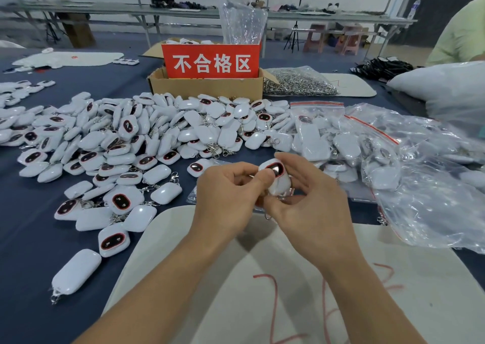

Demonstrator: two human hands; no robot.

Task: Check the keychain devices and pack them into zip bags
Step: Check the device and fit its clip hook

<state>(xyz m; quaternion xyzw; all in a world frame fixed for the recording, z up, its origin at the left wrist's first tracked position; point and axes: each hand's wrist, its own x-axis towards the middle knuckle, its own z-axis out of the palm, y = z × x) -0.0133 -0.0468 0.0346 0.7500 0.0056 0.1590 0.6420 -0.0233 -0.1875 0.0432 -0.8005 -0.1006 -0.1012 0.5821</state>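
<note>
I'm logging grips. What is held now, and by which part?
One keychain device: the left hand pinches its left edge by the screen, the right hand grips its right side.

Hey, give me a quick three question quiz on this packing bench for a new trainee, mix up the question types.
1. True or false: the left hand and right hand both hold one keychain device.
2. The red sign stands in: A) a cardboard box, B) a plastic tub, C) a tray.
3. Fill in: the filled zip bags lie to the ___ of the loose pile.
Key: 1 true; 2 A; 3 right.
</note>
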